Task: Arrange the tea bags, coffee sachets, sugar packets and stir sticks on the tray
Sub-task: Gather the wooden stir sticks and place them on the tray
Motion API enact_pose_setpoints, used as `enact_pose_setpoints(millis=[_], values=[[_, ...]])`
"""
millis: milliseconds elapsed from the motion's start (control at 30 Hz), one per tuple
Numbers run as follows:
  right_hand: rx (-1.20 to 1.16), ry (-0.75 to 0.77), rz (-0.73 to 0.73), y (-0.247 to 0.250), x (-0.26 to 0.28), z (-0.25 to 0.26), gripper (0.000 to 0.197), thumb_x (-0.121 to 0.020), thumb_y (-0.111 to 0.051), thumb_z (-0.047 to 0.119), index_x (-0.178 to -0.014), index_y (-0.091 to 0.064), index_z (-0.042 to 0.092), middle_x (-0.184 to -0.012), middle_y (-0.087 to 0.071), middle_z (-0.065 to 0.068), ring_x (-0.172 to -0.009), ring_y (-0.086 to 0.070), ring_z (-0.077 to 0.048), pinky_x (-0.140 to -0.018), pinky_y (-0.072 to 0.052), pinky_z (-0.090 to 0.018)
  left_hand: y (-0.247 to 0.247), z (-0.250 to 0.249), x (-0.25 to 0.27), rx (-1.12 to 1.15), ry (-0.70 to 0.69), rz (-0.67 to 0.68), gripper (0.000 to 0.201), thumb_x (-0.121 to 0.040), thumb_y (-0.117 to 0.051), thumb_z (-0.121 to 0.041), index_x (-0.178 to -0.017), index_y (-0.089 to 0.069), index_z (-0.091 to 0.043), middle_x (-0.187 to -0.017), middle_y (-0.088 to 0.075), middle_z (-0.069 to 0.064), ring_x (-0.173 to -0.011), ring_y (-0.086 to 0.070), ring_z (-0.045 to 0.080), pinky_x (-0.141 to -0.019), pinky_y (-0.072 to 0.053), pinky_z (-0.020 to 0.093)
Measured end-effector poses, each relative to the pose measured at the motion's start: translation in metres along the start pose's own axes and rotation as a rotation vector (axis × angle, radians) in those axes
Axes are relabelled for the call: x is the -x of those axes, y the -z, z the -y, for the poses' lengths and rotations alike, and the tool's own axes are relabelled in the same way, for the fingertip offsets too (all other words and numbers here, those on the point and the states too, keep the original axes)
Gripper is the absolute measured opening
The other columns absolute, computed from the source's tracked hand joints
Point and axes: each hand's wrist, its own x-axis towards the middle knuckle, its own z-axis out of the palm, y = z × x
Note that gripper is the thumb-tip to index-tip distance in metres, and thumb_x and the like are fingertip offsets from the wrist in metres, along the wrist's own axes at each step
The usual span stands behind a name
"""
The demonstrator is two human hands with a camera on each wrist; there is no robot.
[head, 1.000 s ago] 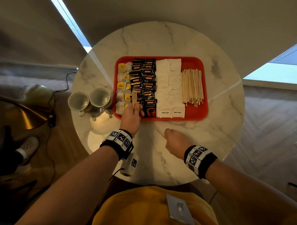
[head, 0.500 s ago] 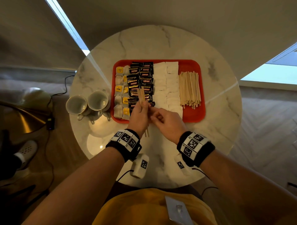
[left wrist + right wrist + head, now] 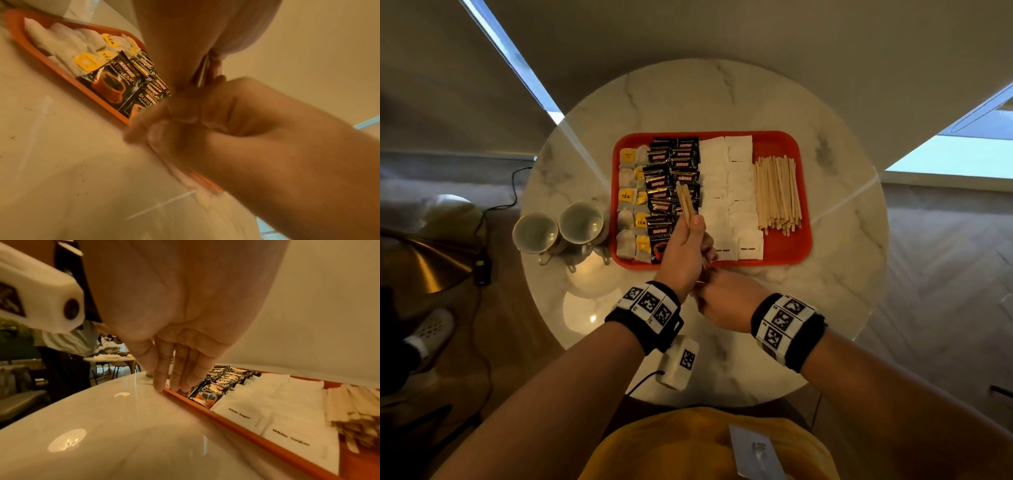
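The red tray (image 3: 784, 144) holds tea bags (image 3: 627, 197) at the left, then black coffee sachets (image 3: 671, 161), white sugar packets (image 3: 726, 178) and a pile of wooden stir sticks (image 3: 777, 192) at the right. My left hand (image 3: 681, 246) grips a few stir sticks (image 3: 685, 202) upright over the tray's near edge; the left wrist view shows them in its fist (image 3: 203, 69). My right hand (image 3: 726, 301) sits just below the left one. In the right wrist view its fingers (image 3: 162, 369) point straight down and touch the table at the tray rim (image 3: 236, 420).
Two empty cups (image 3: 537, 233) (image 3: 582, 222) stand on the round marble table (image 3: 722, 96) just left of the tray. A brass lamp (image 3: 424, 260) and a cable lie off the table's left side. Another person (image 3: 68, 340) stands far off in the right wrist view.
My left hand lifted the sticks off the coffee row and drew them toward the near edge. My right hand left its spot on the table and slid in under the left hand.
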Motion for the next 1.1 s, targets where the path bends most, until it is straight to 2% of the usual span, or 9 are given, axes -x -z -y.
enact_pose_setpoints(millis=[167,267,400,533,667,800,900,1000,1100], values=[[-0.084,-0.216,0.061,0.023,0.009,-0.016,0.03,-0.1,-0.043,0.03,-0.09,-0.065,0.012,-0.086,-0.06,-0.004,-0.081,-0.061,-0.024,-0.07,-0.048,-0.035,0.025,0.015,-0.001,-0.353,-0.071,-0.085,0.035,-0.108,-0.035,-0.048,-0.092,-0.051,-0.022,-0.068,-0.049,-0.007,-0.058,-0.044,0.012,-0.057,-0.043,0.036],[-0.15,-0.323,-0.201,0.047,0.002,-0.028,0.036,-0.107,-0.034,0.034,-0.121,-0.06,0.014,-0.115,-0.06,-0.005,-0.107,-0.058,-0.023,-0.093,-0.048,-0.037,0.03,0.027,0.003,-0.465,-0.054,-0.054,0.061,-0.106,-0.028,-0.059,-0.093,-0.063,-0.01,-0.076,-0.063,0.007,-0.066,-0.058,0.024,-0.065,-0.047,0.047],[-0.297,-0.367,-0.362,0.072,-0.014,-0.03,0.051,-0.108,-0.029,0.043,-0.147,-0.043,0.012,-0.147,-0.049,-0.007,-0.134,-0.045,-0.022,-0.112,-0.035,-0.036,0.02,0.036,0.013,-0.478,0.006,0.053,0.06,-0.105,-0.022,-0.061,-0.072,-0.05,-0.02,-0.063,-0.045,-0.008,-0.055,-0.04,0.008,-0.056,-0.036,0.027],[-0.49,-0.382,-0.107,0.073,-0.019,-0.023,0.048,-0.108,-0.027,0.049,-0.108,-0.063,0.016,-0.102,-0.069,-0.005,-0.098,-0.064,-0.023,-0.093,-0.049,-0.039,0.003,0.034,0.013,-0.38,0.041,0.156,0.042,-0.111,-0.026,-0.033,-0.081,-0.048,-0.015,-0.067,-0.044,-0.003,-0.054,-0.036,0.008,-0.053,-0.033,0.024],[-0.555,-0.457,-0.388,0.067,-0.01,-0.04,0.048,-0.105,-0.036,0.051,-0.14,-0.05,0.02,-0.136,-0.057,-0.001,-0.12,-0.057,-0.017,-0.101,-0.047,-0.036,-0.015,0.024,-0.003,-0.284,0.068,0.195,0.04,-0.111,-0.026,-0.042,-0.09,-0.052,-0.02,-0.064,-0.043,-0.006,-0.052,-0.037,0.01,-0.048,-0.036,0.024],[-0.488,-0.607,-0.581,0.066,0.012,-0.058,0.025,-0.101,-0.051,0.043,-0.111,-0.058,0.021,-0.106,-0.06,0.005,-0.087,-0.059,-0.009,-0.076,-0.053,-0.027,-0.036,0.018,-0.035,-0.2,0.076,0.129,0.054,-0.105,-0.029,-0.06,-0.105,-0.055,-0.012,-0.09,-0.069,0.004,-0.082,-0.069,0.023,-0.079,-0.059,0.043],[-0.542,-0.623,-0.522,0.063,0.023,-0.067,0.02,-0.098,-0.058,0.038,-0.107,-0.067,0.022,-0.099,-0.066,0.007,-0.084,-0.063,-0.009,-0.078,-0.056,-0.031,-0.062,0.008,-0.055,-0.05,0.117,0.1,0.043,-0.109,-0.03,-0.048,-0.096,-0.052,-0.013,-0.09,-0.062,0.009,-0.081,-0.064,0.023,-0.079,-0.055,0.04],[-0.636,-0.663,-0.591,0.065,0.022,-0.086,0.021,-0.098,-0.059,0.031,-0.114,-0.07,0.022,-0.102,-0.07,0.007,-0.087,-0.064,-0.007,-0.074,-0.051,-0.017,-0.091,0.0,-0.071,0.029,0.135,0.119,0.038,-0.11,-0.032,-0.04,-0.096,-0.055,-0.013,-0.083,-0.062,0.005,-0.077,-0.06,0.019,-0.082,-0.052,0.039],[-0.731,-0.713,-0.605,0.07,0.016,-0.118,0.019,-0.097,-0.06,0.028,-0.11,-0.073,0.021,-0.094,-0.073,0.006,-0.086,-0.067,-0.011,-0.081,-0.055,-0.027,-0.113,0.0,-0.087,0.053,0.169,0.12,0.04,-0.111,-0.033,-0.037,-0.109,-0.06,-0.007,-0.106,-0.068,0.018,-0.099,-0.066,0.027,-0.1,-0.052,0.044]])
